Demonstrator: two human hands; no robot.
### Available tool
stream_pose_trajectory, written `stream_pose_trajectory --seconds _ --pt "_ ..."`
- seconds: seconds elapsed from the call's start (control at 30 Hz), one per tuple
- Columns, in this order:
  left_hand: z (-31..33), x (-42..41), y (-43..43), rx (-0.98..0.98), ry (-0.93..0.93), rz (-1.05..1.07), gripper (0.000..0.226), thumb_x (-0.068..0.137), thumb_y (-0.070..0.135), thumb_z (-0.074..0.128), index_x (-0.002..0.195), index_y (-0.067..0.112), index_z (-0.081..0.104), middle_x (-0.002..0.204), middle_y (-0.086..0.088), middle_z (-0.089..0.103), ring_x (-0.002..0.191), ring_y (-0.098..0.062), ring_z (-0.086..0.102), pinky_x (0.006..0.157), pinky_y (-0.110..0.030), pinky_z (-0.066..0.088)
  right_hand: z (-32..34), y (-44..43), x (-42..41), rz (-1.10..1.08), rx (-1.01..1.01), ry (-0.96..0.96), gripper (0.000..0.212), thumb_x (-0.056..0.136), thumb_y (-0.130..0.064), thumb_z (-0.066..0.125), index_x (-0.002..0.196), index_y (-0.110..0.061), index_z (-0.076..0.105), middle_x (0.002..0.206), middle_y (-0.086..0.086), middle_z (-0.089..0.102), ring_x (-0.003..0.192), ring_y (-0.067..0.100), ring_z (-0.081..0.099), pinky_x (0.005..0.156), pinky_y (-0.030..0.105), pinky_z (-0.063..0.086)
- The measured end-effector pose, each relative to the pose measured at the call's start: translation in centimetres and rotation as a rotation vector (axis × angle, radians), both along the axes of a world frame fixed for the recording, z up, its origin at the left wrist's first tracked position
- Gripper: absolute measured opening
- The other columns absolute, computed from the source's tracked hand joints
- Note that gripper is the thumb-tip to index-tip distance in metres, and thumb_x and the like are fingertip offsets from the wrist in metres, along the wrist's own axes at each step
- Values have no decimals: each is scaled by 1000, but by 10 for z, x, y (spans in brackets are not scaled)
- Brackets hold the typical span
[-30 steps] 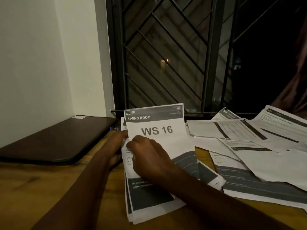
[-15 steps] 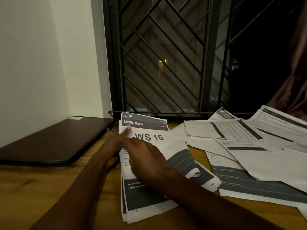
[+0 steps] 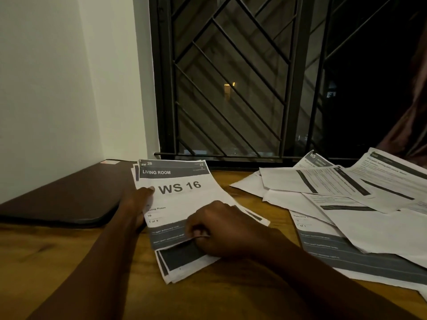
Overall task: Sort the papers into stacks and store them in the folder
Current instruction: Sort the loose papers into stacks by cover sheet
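Nearest to me is the bare wooden table (image 3: 57,262), with both my forearms reaching out over it. My right hand (image 3: 221,229) sits on the lower part of the paper stack (image 3: 182,264), fingers curled, pinching the bottom edge of the top sheet (image 3: 184,202), the one that says "WS 16". That hand covers the sheet's lower right corner.

My left hand (image 3: 136,204) holds the stack's left edge, thumb pressed down just beside the "WS". The other fingers are hidden, so no idea how they lie.

The loose papers (image 3: 346,204) are in a messy overlapping spread to the right, not touching the stack. The dark folder (image 3: 69,197) lies closed and flat on the left, against the wall (image 3: 57,88). A window grille (image 3: 231,88) is behind it all.
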State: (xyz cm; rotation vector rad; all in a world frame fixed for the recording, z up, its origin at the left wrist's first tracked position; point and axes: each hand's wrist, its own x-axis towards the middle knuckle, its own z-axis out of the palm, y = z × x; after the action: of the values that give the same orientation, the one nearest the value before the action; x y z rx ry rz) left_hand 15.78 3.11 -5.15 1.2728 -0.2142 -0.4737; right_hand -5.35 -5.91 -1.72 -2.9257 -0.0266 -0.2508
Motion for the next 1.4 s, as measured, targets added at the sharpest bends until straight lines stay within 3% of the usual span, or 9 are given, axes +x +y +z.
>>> stream_pose_trajectory --seconds 0.23,0.43,0.5,0.57,0.7,0.83,0.97,1.27,1.4 --pt "6 -11 2 8 31 -39 5 99 7 52 94 8 54 107 -17 64 81 -31 62 70 -50 50 0 -20 -2 10 375 190 32 80 -54 67 100 -30 70 100 -15 68 89 -1 59 75 20 47" --pt "13 -25 -5 15 -56 -154 19 98 -2 45 107 8 59 109 -19 66 98 -39 64 86 -53 52 -5 -67 -1 -484 510 -337 49 85 -54 59 126 -28 52 128 -7 56 116 13 53 83 21 40" --pt "15 -29 -7 14 -76 -204 25 96 -2 42 108 9 60 105 -19 69 91 -36 66 75 -47 58 -14 -75 0 -631 620 -322 57 90 -52 55 137 -22 42 136 0 52 121 18 51 86 23 36" --pt "16 -30 -11 34 -71 -235 27 95 2 45 118 6 59 115 -23 66 100 -39 65 89 -54 53 -23 -79 4 -689 665 -217 55 93 -48 51 138 -18 39 138 3 52 121 21 52 84 25 38" --pt "15 -31 -15 76 -145 -291 20 95 18 57 112 8 58 106 -16 65 85 -25 72 73 -38 61 -31 -87 11 -679 677 -227 42 98 -38 46 135 -17 46 135 3 55 118 21 53 89 26 40" --pt "8 -25 -11 168 -191 -286 30 94 -5 52 123 2 56 119 -26 65 111 -45 61 99 -63 44 -26 -116 -5 -740 456 -346 54 89 -32 62 139 -24 42 142 3 45 127 21 44 104 35 38" --pt "7 -23 -18 214 -244 -303 33 92 -12 50 123 -2 55 120 -29 63 109 -47 62 100 -65 42 -31 -159 -35 -904 99 -106 83 77 -55 69 145 -28 29 151 2 33 136 26 31 110 47 28" --pt "12 -40 -21 202 -242 -290 32 93 -14 42 121 -2 53 117 -27 61 86 -36 62 78 -38 49 -25 -173 -44 -955 2 -428 24 92 -18 57 113 -14 68 105 10 68 91 23 63 79 31 51" --pt "11 -38 -21 187 -235 -291 31 93 -13 44 118 1 56 109 -25 65 82 -33 65 69 -36 53 26 -151 -53 -665 361 -603 22 95 -19 54 114 -19 66 109 6 66 92 20 58 79 28 42"
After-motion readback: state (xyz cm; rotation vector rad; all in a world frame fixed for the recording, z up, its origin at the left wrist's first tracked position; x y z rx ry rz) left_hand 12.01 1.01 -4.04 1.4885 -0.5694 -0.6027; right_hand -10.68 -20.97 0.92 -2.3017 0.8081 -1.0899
